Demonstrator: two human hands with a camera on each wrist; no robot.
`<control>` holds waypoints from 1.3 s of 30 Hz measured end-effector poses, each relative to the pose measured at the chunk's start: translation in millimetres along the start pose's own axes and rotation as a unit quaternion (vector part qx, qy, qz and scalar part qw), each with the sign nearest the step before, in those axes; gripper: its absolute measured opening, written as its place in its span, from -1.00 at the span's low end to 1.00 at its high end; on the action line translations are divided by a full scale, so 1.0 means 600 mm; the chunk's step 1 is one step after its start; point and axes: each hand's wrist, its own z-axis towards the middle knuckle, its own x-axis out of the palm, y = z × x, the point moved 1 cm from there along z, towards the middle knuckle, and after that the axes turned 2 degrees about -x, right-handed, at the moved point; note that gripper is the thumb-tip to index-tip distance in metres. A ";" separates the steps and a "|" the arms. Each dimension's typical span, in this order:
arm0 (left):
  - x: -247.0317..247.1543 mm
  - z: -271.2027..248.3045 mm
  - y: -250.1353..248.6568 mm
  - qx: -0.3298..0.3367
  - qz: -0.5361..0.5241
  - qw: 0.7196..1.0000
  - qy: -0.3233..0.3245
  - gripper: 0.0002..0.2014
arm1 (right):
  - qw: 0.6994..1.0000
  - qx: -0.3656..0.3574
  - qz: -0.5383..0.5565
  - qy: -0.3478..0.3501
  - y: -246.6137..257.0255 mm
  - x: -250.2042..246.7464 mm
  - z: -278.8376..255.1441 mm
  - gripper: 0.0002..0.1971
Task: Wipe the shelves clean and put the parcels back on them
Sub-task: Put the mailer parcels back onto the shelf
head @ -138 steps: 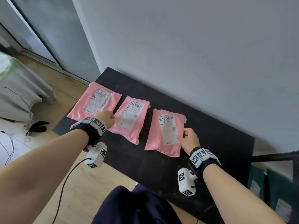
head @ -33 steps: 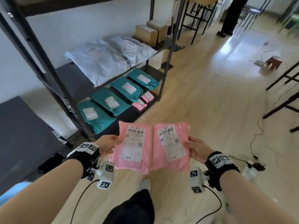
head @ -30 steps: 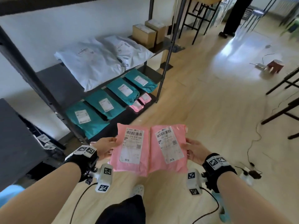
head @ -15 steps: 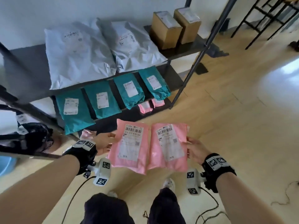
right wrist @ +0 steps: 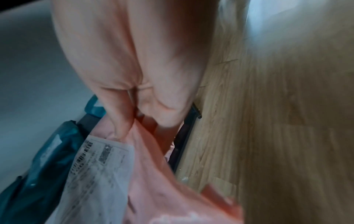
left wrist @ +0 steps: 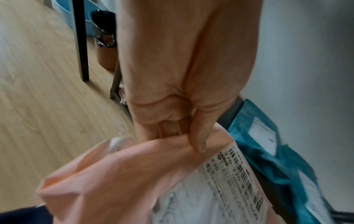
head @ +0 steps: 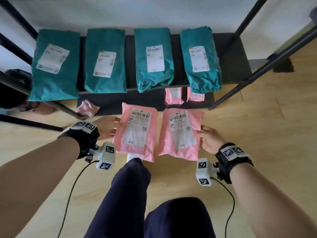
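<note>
The left hand [head: 107, 125] pinches the left edge of a pink parcel [head: 137, 133], held at centre frame in the head view. In the left wrist view the thumb [left wrist: 199, 136] presses on top of the pink film and the other fingers are curled beneath it. The right hand [head: 208, 139] pinches the right edge of a second pink parcel [head: 180, 133], just right of the first. In the right wrist view, which is blurred, the thumb lies on top near the label and the fingers are under the film. Both parcels face label-up, side by side with a narrow gap between them, above the wooden floor [head: 257, 134] and in front of the rack.

The bottom shelf [head: 137, 102] runs across mid frame, just above the held parcels. It carries two small pink parcels [head: 184, 96] at its right, partly hidden under the shelf above, and a crumpled pink cloth [head: 87, 109] at its left front corner. The shelf above [head: 229, 54] carries four teal parcels [head: 151, 59] in a row across the upper frame, labels up; their front ends overhang the shelf edge. Black rack posts [head: 257, 69] cross the upper right. Dark trouser legs [head: 130, 194] fill the lower centre.
</note>
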 end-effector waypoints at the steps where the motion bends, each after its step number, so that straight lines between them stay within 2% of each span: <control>1: -0.010 0.042 -0.002 0.002 -0.006 1.000 -0.001 -0.60 | 1.000 -0.004 -0.006 0.004 -0.004 0.002 0.048 -0.72; 3: -0.031 0.131 -0.008 0.009 -0.019 1.000 -0.015 -0.61 | 1.000 -0.012 -0.009 0.009 -0.008 0.008 0.149 -0.68; 6: -0.063 0.265 -0.012 0.020 -0.027 0.999 -0.037 -0.64 | 0.998 -0.043 -0.028 0.026 -0.008 0.021 0.293 -0.76; 10: -0.099 0.412 -0.011 0.043 -0.037 0.998 -0.039 -0.72 | 0.995 -0.078 -0.041 0.043 -0.012 0.050 0.457 -0.72; 13: -0.129 0.500 -0.008 0.058 -0.041 0.997 -0.036 -0.77 | 0.993 -0.094 -0.046 0.060 -0.023 0.077 0.560 -0.73; 17: -0.182 0.595 0.002 0.070 -0.029 0.996 -0.041 -0.72 | 0.991 -0.099 -0.032 0.079 -0.032 0.112 0.663 -0.77; 20: -0.219 0.635 -0.004 0.067 -0.013 0.996 -0.048 -0.74 | 0.992 -0.090 -0.035 0.083 -0.027 0.142 0.719 -0.71; 24: -0.253 0.662 -0.033 0.072 0.003 0.996 -0.047 -0.75 | 0.993 -0.081 -0.040 0.082 -0.011 0.177 0.759 -0.78; 30: -0.276 0.687 -0.061 0.077 -0.002 0.996 -0.051 -0.80 | 0.994 -0.087 -0.051 0.049 0.005 0.219 0.816 -0.62; 34: -0.270 0.701 -0.073 0.072 0.002 0.996 -0.044 -0.80 | 0.985 -0.106 -0.137 0.009 0.010 0.226 0.848 -0.60; 39: -0.269 0.718 -0.088 0.079 -0.017 0.992 -0.099 -0.67 | 0.973 -0.134 -0.187 -0.023 0.015 0.228 0.873 -0.65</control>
